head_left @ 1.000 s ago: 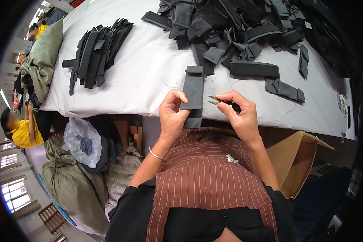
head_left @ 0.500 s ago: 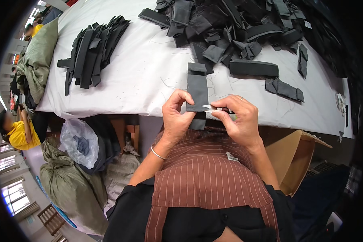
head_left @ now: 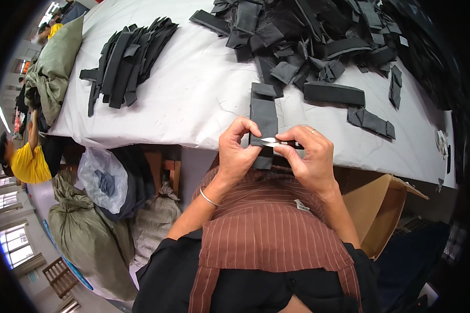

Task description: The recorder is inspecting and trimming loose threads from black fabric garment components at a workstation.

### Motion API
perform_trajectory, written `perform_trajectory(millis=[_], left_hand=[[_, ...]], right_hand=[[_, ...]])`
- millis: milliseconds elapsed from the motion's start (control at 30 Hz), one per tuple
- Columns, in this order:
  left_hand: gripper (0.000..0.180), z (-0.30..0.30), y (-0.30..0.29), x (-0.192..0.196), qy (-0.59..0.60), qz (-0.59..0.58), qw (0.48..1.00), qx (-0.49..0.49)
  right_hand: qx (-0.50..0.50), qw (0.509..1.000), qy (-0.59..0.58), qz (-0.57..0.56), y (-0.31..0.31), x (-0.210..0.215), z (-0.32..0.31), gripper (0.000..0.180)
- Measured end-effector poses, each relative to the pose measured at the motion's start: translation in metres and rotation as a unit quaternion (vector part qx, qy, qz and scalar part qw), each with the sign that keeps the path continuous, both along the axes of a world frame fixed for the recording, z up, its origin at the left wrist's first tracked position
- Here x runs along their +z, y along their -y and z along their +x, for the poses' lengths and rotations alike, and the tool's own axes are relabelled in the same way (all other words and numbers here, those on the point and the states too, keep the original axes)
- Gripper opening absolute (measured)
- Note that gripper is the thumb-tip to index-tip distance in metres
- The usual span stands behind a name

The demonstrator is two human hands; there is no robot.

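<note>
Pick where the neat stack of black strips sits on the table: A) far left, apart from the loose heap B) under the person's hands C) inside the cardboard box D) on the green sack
A: the stack lies at the table's far left, with bare white cloth between it and the loose heap at the upper right.
</note>
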State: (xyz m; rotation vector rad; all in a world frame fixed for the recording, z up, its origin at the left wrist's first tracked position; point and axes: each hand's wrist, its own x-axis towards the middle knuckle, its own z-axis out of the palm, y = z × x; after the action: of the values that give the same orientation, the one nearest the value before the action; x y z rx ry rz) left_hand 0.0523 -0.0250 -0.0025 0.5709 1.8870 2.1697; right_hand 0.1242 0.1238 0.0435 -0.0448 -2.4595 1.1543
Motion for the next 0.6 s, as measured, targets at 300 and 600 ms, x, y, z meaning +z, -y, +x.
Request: perform_trajectory(millis=[300,600], left_hand=[[0.018,-0.013,-0.006,0.006,-0.016,-0.009,1.0,0.001],[0.014,-0.005,-0.011,-0.002,-0.17,-0.046,0.984,-0.016]], right_hand=[[0.013,1.0,-0.006,-0.008,-0.007,-0.003,-0.014,0.015],[0.009,0.932,0.161,-0.324,-0.025,-0.026,-0.019,0.041]])
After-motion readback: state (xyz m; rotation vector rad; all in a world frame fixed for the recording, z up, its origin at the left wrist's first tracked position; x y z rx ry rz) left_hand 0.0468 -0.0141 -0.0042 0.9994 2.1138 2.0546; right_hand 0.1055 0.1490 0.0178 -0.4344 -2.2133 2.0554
